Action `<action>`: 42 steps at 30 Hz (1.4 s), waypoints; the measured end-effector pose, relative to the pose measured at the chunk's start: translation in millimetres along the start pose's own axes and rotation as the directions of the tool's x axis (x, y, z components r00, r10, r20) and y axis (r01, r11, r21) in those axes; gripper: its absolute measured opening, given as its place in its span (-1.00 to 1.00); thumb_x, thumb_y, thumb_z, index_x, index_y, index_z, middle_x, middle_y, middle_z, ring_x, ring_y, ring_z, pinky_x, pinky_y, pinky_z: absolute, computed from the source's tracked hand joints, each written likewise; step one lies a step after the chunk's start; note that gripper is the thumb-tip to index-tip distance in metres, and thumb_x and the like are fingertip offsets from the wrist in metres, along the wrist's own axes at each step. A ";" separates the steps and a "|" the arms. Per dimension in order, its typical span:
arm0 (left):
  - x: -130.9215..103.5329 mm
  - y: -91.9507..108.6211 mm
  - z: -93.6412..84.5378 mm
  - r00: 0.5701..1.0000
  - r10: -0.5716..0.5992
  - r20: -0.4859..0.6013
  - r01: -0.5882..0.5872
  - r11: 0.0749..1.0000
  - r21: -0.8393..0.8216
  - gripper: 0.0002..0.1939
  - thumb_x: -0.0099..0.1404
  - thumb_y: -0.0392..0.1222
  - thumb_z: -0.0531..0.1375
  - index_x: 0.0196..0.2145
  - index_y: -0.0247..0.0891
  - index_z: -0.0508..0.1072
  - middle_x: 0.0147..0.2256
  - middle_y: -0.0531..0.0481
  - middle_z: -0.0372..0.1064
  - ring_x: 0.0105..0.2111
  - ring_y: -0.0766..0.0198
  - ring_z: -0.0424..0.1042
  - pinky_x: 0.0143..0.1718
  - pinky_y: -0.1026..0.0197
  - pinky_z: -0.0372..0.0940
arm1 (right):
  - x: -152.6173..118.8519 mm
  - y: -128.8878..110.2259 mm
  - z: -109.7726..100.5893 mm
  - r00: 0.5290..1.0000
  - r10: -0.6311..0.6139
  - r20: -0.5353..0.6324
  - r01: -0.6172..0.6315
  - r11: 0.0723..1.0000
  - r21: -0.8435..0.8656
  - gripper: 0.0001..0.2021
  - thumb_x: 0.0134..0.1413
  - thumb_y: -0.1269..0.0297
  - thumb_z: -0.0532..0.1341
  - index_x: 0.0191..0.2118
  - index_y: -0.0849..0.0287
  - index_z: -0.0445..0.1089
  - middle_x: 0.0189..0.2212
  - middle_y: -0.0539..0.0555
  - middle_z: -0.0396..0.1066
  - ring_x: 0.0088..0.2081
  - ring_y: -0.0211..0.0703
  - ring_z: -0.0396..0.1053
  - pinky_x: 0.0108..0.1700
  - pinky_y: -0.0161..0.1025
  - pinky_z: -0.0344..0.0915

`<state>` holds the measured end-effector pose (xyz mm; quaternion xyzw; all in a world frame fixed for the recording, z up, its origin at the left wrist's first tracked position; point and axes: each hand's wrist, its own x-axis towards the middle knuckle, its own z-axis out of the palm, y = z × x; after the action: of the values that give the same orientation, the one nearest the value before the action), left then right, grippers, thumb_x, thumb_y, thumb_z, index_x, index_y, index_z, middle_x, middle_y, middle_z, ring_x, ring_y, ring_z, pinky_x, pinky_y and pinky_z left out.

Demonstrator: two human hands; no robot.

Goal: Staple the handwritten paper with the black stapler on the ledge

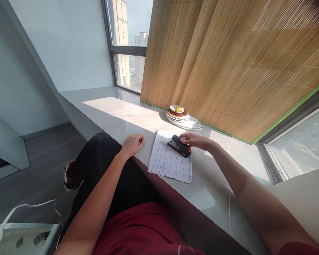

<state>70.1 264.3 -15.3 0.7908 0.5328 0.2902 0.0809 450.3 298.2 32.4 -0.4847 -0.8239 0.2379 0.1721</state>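
A black stapler (177,146) with a bit of red at its rear lies on a sheet of paper (170,166) covered in rows of handwriting. My right hand (193,139) reaches in from the right and grips the stapler's rear upper part between thumb and fingers. To the left of the paper, my left hand (134,144) rests at the edge of the pale windowsill (202,187). Its fingers are curled in loosely, and nothing shows in them.
Behind the paper stands a stack of plates (178,118) with a small yellow packet (179,109) on top. A bamboo blind (215,63) hangs along the back of the sill. My bent leg (95,166) is by the front edge; a white cable (26,205) runs at lower left.
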 end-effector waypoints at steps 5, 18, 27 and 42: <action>-0.3 -2.8 1.8 1.000 0.009 -0.004 -0.009 1.000 -0.003 -0.90 0.42 -0.22 0.17 -0.31 -0.13 0.40 -0.29 -0.04 0.48 -0.26 0.08 0.45 -0.12 0.04 0.33 | 15.6 30.7 25.8 0.885 0.140 -0.443 -0.189 0.980 -0.068 -0.62 0.34 -0.09 0.13 -0.25 0.12 0.48 -0.25 0.22 0.50 -0.12 0.13 0.46 -0.05 0.07 0.44; 4.1 -6.6 -0.5 0.945 -0.045 -0.323 -0.049 0.959 -0.278 -0.86 0.38 -0.21 0.21 -0.37 -0.17 0.40 -0.32 0.02 0.47 -0.37 0.23 0.43 -0.22 0.15 0.36 | 78.3 -1.4 65.6 0.968 0.246 -0.051 -0.243 0.867 -0.435 -0.42 0.54 0.10 -0.10 0.50 0.25 0.06 0.57 0.45 -0.14 0.58 0.31 -0.16 0.47 0.43 -0.09; -1.8 -20.0 -15.9 0.650 -0.342 -0.678 0.151 0.933 -0.326 -0.85 0.40 -0.23 0.14 -0.38 -0.16 0.31 -0.37 0.04 0.41 -0.34 0.21 0.43 -0.29 0.20 0.30 | 173.3 -89.7 114.9 0.996 0.024 0.085 0.007 0.938 -0.348 -0.44 0.58 0.01 -0.10 0.51 0.12 0.06 0.62 0.24 -0.39 0.61 0.25 -0.37 0.49 0.50 -0.36; -4.8 -5.8 -16.3 0.807 -0.154 -0.570 0.071 0.984 -0.165 -0.86 0.43 -0.25 0.13 -0.33 -0.15 0.34 -0.30 -0.03 0.43 -0.23 0.12 0.45 -0.10 0.08 0.34 | 102.4 -38.1 79.1 0.956 -0.160 0.244 0.235 0.918 -0.320 -0.29 0.48 -0.04 0.01 0.60 0.01 -0.10 0.62 0.10 -0.27 0.61 0.22 -0.32 0.55 0.42 -0.38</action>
<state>55.3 259.5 -6.3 0.6242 0.5571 0.5476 -0.0146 334.1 354.7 -6.4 -0.3929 -0.9114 0.1210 0.0183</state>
